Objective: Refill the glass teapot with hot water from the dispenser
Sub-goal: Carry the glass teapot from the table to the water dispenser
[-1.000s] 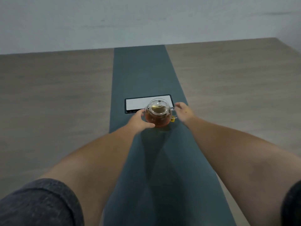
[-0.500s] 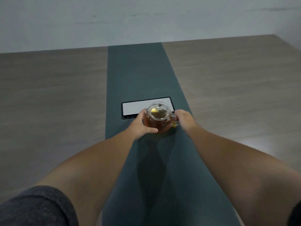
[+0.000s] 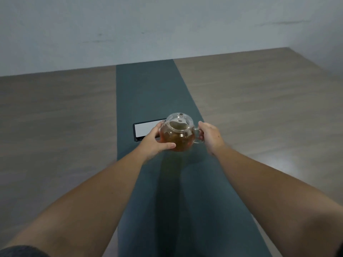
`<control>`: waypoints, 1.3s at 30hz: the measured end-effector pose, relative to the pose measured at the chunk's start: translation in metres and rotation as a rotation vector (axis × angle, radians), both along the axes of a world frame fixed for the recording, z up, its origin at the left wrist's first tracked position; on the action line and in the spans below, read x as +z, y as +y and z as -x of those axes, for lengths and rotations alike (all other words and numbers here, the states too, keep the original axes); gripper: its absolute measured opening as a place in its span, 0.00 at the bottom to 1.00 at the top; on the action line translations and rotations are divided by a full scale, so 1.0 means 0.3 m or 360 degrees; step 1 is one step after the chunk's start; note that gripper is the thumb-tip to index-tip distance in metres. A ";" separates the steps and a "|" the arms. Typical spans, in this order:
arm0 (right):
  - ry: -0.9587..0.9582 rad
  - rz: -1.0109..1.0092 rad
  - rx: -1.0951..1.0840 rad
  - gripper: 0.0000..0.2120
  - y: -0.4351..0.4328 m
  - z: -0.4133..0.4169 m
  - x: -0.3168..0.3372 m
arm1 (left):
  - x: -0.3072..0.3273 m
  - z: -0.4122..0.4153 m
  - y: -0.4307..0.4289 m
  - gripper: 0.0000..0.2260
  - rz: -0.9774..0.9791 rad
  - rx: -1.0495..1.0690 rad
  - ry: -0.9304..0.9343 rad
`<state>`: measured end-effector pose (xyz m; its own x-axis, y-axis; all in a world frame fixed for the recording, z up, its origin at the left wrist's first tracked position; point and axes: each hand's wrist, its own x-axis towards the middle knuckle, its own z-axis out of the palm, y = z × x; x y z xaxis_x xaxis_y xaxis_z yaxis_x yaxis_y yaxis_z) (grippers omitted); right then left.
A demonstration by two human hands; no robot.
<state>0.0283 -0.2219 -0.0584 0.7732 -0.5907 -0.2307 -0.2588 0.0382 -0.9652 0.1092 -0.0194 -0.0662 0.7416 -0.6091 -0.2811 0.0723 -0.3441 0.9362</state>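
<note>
Here, round glass teapot point(image 3: 177, 134) (amber tea), left hand point(image 3: 155, 141) cupping; right hand point(image 3: 210, 135) gripping handle point(image 3: 197, 129)

A long dark teal strip of matting point(image 3: 148, 93) runs from the near edge straight to the far edge of a grey-brown wood-grain surface point(image 3: 55, 117), which spreads out to its left and right. On the strip, toward its left side, lies a flat white rectangular panel with a black frame point(image 3: 145, 128), its long side set across the strip and its right end hidden. A soft glare shows on the wood at the right. Beyond the far edge stands a pale grey-white wall point(image 3: 167, 25) with faint scuff marks.
</note>
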 end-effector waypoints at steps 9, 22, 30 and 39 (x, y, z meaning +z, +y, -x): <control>-0.0306 0.0097 -0.0085 0.19 -0.086 0.263 0.286 | 0.226 0.176 -0.129 0.45 0.0348 -0.0177 0.0020; -0.0481 0.0304 -0.0529 0.19 -0.370 0.918 0.581 | 0.488 0.643 -0.569 0.48 0.0742 -0.0616 0.0076; -0.0420 0.0407 -0.0861 0.18 -0.576 1.490 0.623 | 0.532 1.119 -0.909 0.36 0.0841 -0.0981 0.0109; -0.0389 0.0542 -0.1100 0.21 -0.813 2.171 0.640 | 0.554 1.739 -1.245 0.39 0.0808 -0.1280 0.0206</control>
<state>-0.6229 -0.4659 0.1336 0.2129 -0.9610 0.1762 -0.0643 -0.1937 -0.9789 -0.4125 -0.3928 0.1000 0.0304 -0.9939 0.1060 0.1050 0.1087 0.9885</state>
